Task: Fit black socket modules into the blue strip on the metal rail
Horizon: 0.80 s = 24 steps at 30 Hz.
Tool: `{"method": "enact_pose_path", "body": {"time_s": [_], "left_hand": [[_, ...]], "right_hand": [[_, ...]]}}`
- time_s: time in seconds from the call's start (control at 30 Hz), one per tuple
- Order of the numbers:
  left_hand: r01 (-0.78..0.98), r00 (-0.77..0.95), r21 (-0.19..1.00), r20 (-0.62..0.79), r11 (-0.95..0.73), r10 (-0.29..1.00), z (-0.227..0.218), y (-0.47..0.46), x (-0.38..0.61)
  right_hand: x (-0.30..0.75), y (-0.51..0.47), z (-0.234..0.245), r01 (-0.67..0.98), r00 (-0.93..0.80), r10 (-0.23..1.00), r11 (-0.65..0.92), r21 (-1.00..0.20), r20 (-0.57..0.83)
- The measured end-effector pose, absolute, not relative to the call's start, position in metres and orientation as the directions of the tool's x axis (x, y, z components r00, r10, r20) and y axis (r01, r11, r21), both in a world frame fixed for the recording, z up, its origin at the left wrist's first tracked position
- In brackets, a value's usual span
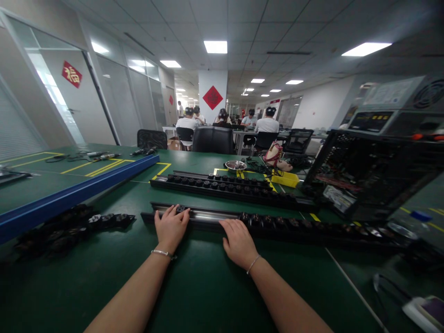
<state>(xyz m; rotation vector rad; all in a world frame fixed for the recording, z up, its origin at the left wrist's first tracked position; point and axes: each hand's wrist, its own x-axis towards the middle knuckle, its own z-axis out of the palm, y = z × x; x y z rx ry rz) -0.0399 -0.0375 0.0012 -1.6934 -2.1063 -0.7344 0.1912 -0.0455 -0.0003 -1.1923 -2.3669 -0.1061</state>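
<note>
A long black track (208, 216) with a shiny metal inner channel lies crosswise before me. Round black socket-like modules (267, 222) fill its right part. Near the left end, my left hand (171, 226) reaches over the track, its fingers and thumb closed around a small black module (181, 209) in the channel. My right hand (239, 240) has its fingers bent over the track's near edge, just left of the row of modules, with the thumb low on the near side. The undersides of both hands are hidden.
Left lie loose black modules (111, 219) beside a long blue beam (86, 189). Beyond are more filled tracks (222, 187), a metal bowl (236, 165) and a yellow bin (285, 179). An open computer case (367, 171) stands right. Several people sit at tables behind.
</note>
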Motion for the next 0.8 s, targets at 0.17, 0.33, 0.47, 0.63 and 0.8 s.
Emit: {"method": "enact_pose_path", "body": {"time_s": [0.17, 0.33, 0.47, 0.63, 0.8], "left_hand": [[0.968, -0.244, 0.192, 0.551, 0.163, 0.798, 0.000, -0.036, -0.044], [0.965, -0.258, 0.174, 0.510, 0.195, 0.820, 0.005, -0.038, -0.048], [0.954, -0.296, 0.190, 0.510, 0.230, 0.807, 0.004, -0.037, -0.053], [0.953, -0.301, 0.196, 0.520, 0.231, 0.800, -0.002, -0.034, -0.061], [0.942, -0.327, 0.241, 0.514, 0.232, 0.793, -0.004, -0.033, -0.065]], "right_hand": [[0.191, -0.046, 0.000, 0.769, -0.500, 0.735, 0.621, -0.156, 0.458], [0.191, -0.045, -0.001, 0.768, -0.508, 0.730, 0.624, -0.145, 0.457], [0.191, -0.044, -0.001, 0.767, -0.506, 0.731, 0.624, -0.149, 0.459], [0.192, -0.044, -0.002, 0.755, -0.502, 0.730, 0.631, -0.177, 0.464], [0.192, -0.044, -0.002, 0.752, -0.504, 0.729, 0.634, -0.181, 0.462]]}}
